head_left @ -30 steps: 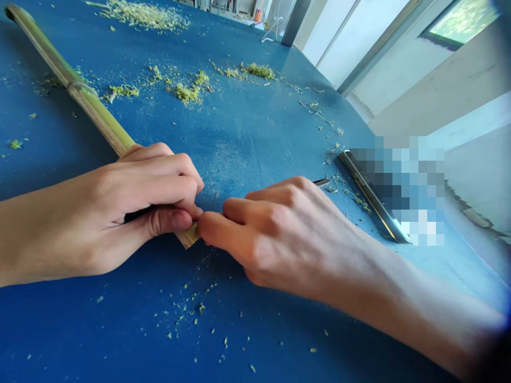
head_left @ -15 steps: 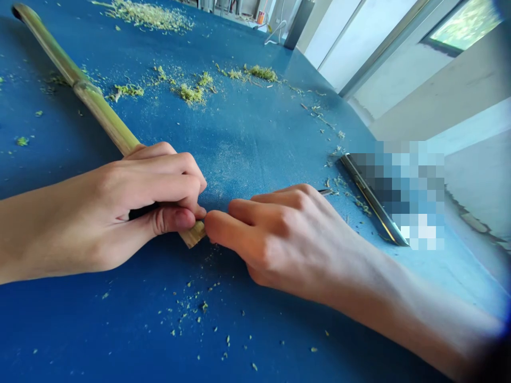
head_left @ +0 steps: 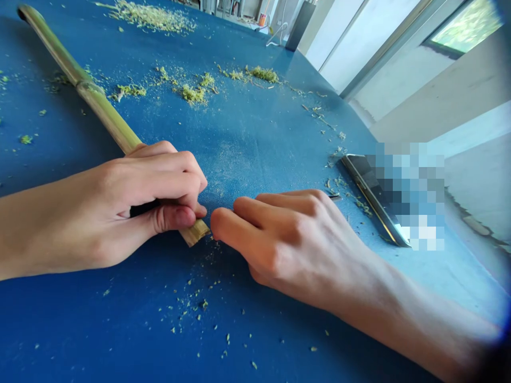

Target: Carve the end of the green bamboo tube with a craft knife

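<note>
While green shavings already lie scattered over the bench, the left hand grips the bamboo cane near its end, much of it still uncut-looking — the right hand, fingers curled, rests just beside it, holding nothing.

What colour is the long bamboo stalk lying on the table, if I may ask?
The bamboo stalk is yellowish green; the head view shows it best.

A blue cloth-covered worktable fills most of the frame. At upper right, white-framed glass panels stand beside a pale plaster wall, and a small window shows bright green outside. A dark upright post stands beyond the table at top centre, under soft daylight.
</note>
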